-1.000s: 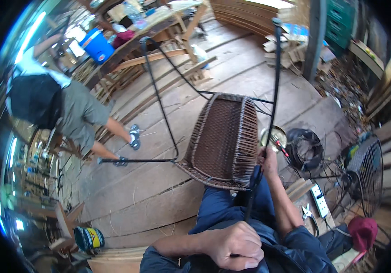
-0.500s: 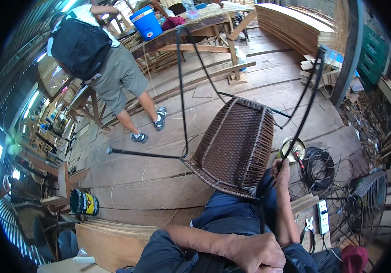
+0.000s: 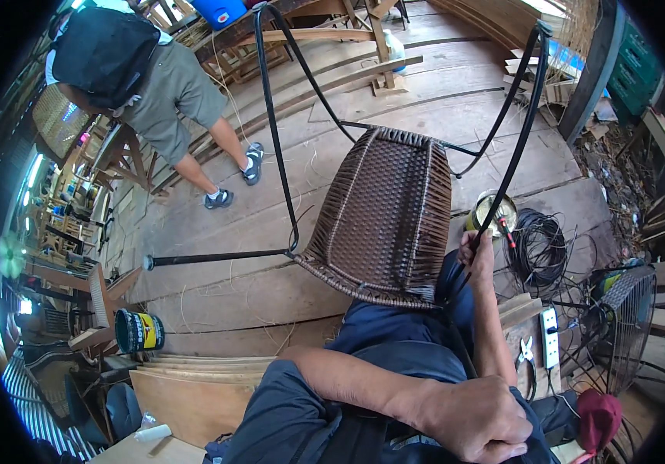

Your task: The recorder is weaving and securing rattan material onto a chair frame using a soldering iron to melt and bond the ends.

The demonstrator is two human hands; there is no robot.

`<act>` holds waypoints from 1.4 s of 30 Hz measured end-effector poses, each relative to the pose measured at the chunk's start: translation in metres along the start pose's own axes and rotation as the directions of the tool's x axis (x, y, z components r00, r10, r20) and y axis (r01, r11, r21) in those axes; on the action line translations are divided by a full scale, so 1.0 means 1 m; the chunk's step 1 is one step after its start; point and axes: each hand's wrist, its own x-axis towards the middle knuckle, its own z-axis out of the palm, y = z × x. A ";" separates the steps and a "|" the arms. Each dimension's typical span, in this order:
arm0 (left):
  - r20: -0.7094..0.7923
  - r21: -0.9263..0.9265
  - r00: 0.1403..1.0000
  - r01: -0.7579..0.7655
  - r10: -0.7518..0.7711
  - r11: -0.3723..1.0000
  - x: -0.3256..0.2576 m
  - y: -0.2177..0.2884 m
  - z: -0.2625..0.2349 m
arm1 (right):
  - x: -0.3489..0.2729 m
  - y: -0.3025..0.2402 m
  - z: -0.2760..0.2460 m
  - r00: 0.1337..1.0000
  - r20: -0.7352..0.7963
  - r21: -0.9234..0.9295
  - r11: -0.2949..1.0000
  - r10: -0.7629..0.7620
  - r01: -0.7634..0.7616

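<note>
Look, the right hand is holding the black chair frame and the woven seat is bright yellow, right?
Not quite. The head view shows the right hand gripping the black chair frame, but the woven seat is dark brown, not bright yellow.

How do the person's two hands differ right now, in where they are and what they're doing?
The right hand is stretched out, gripping a black frame rod of the upturned woven chair; the left hand lies close to the body on the lap, holding nothing visible. The right is raised beside the brown seat; the left is low, with its forearm crossing the body. Both are bare.
</note>
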 end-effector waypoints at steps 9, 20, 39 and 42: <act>-0.133 -0.121 0.991 0.009 -0.025 0.993 0.072 -0.015 -0.014 | 0.031 -0.065 -0.001 0.993 -0.099 -0.154 0.987 -0.058 0.042; -0.204 -0.071 0.975 -0.107 0.091 0.992 0.068 -0.056 -0.004 | 0.021 -0.094 -0.022 0.992 -0.002 -0.640 0.763 -0.126 0.095; -0.293 0.273 0.728 0.685 -0.620 0.675 -0.139 -0.171 -0.090 | -0.209 -0.081 -0.173 0.735 -0.678 -0.705 0.288 -0.004 -0.648; -0.259 0.275 0.680 0.733 -0.686 0.622 -0.155 -0.169 -0.079 | -0.235 -0.040 -0.181 0.794 -0.597 -0.773 0.182 0.111 -0.607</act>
